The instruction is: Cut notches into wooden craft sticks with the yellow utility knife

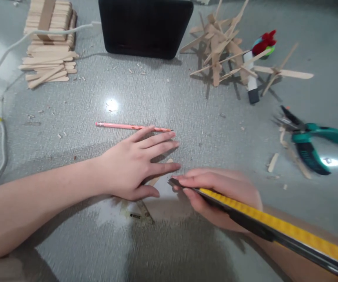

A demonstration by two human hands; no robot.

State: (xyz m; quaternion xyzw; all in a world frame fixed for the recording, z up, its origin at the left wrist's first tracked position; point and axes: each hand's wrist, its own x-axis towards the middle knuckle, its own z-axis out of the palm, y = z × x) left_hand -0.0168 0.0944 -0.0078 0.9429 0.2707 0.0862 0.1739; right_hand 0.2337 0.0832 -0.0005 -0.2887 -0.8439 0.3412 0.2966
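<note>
My left hand [139,158] lies flat with its fingers spread, over a wooden craft stick [156,180] of which only short parts show. Its index finger is beside the tip of a pink pencil [119,125]. A clear ruler or set square [145,213] juts out below the thumb, by a pale sheet-like patch. In my right hand [222,192] is a yellow and black utility knife [239,209]; the fingers are closed round it near the blade. The blade tip points left, just right of the stick and apart from my left hand.
Craft sticks [49,64] are stacked at the back left beside a white cable [2,137]. A black tablet-like panel [145,29] stands at the back. Crossed-stick assemblies [216,47], a red fuzzy piece [264,43] and green-handled pliers [307,135] are to the right, with wood scraps around.
</note>
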